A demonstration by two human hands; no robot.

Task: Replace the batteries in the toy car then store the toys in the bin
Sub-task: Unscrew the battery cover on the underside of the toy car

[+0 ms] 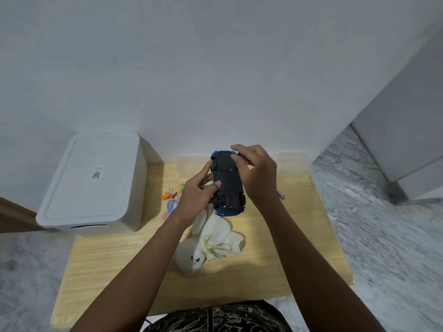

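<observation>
A wooden desk (119, 259) carries a clear bin (292, 164) at its far edge and a white plush bunny (211, 238). Above them, the left hand (194, 200) and right hand (257, 173) grip the upturned toy car (227, 185), fingers curled around its sides.

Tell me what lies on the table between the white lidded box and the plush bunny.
In the head view, small colourful toy figures lie between the white lidded box and plush bunny.
</observation>
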